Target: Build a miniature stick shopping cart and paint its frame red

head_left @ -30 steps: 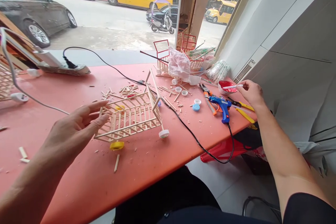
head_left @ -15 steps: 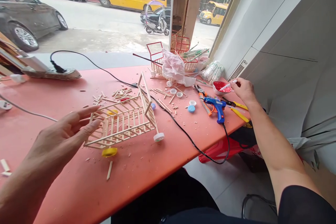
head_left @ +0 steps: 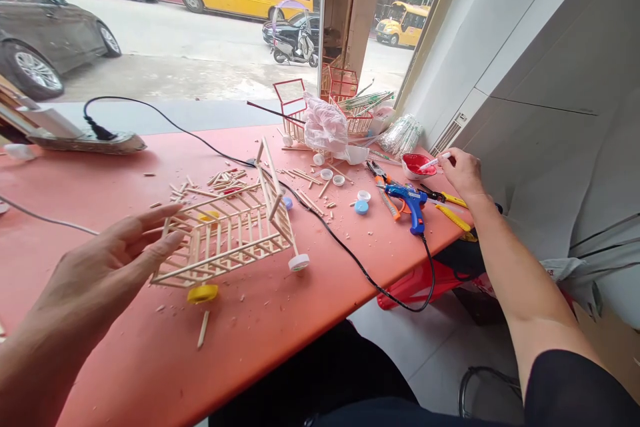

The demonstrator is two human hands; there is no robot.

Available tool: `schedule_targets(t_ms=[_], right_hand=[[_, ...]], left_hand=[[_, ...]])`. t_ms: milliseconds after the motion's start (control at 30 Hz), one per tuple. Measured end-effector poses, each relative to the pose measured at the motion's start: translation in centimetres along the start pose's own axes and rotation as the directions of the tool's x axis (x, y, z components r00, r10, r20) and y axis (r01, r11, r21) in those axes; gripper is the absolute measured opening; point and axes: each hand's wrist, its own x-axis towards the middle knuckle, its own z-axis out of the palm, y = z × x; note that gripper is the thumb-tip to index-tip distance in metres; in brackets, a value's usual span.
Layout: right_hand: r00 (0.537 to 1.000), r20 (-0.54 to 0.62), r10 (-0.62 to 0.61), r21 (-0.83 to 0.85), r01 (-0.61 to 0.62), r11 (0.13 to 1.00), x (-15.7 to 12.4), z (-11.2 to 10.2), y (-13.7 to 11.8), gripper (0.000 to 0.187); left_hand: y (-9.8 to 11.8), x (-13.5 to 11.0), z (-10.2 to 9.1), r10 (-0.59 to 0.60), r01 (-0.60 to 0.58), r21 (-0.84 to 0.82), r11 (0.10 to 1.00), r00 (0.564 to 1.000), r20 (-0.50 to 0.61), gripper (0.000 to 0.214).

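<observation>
A small cart built of pale wooden sticks, with yellow and white bottle-cap wheels, stands tilted on the orange table. My left hand rests against its left end, fingers stretched out and apart. My right hand is at the table's far right edge, pinched on a thin white brush whose tip reaches into a small dish of red paint. A blue glue gun lies just left of that hand.
Loose sticks and bottle caps litter the table's middle. A black cord runs across to the glue gun. Yellow-handled pliers, a red-painted cart, a plastic bag and a power strip sit along the edges and window.
The view has drifted right, so everything sits further left in frame. My right hand has drawn the brush slightly nearer the paint dish. My left hand stays at the cart.
</observation>
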Motion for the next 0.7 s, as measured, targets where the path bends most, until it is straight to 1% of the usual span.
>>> schedule_targets(t_ms=[67,133,233,333,433,600,667,700], right_hand=[[0.999,-0.036,-0.022,0.011,0.023,1.000,-0.1,-0.1,0.2,0.022],[0.996,-0.059,-0.069,0.011,0.070,0.997,-0.2,-0.2,0.2,0.022],[0.990,-0.048,-0.131,-0.030,0.130,0.991,-0.3,-0.5,0.0,0.021],[0.988,-0.037,-0.152,-0.064,0.149,0.987,-0.5,-1.0,-0.4,0.021],[0.990,0.001,-0.138,-0.072,0.138,0.988,-0.7,-1.5,-0.8,0.021],[0.995,-0.038,-0.088,-0.055,0.086,0.995,-1.1,-2.0,-0.9,0.022],[0.997,-0.063,-0.043,0.019,0.045,0.999,-1.1,-2.0,-0.7,0.020],[0.996,-0.085,-0.010,0.093,0.018,0.996,-1.0,-1.9,-0.6,0.020]], left_hand=[[0.1,-0.1,0.0,0.004,-0.004,0.010,1.000,1.000,-0.003,0.089],[0.3,-0.2,0.0,-0.006,0.006,-0.009,1.000,1.000,-0.015,0.091],[0.3,-0.2,0.1,-0.024,0.023,-0.025,0.999,0.999,-0.032,0.092],[-0.1,-0.1,0.1,0.009,-0.009,0.009,1.000,1.000,-0.009,0.088],[-0.5,0.1,-0.1,0.039,-0.039,0.008,0.999,0.999,0.001,0.083],[-0.1,-0.1,-0.3,0.070,-0.070,-0.007,0.997,0.997,0.011,0.084],[0.2,-0.2,-0.3,0.070,-0.070,0.001,0.998,0.997,0.020,0.083],[0.2,-0.2,-0.4,0.071,-0.071,0.001,0.997,0.997,0.017,0.083]])
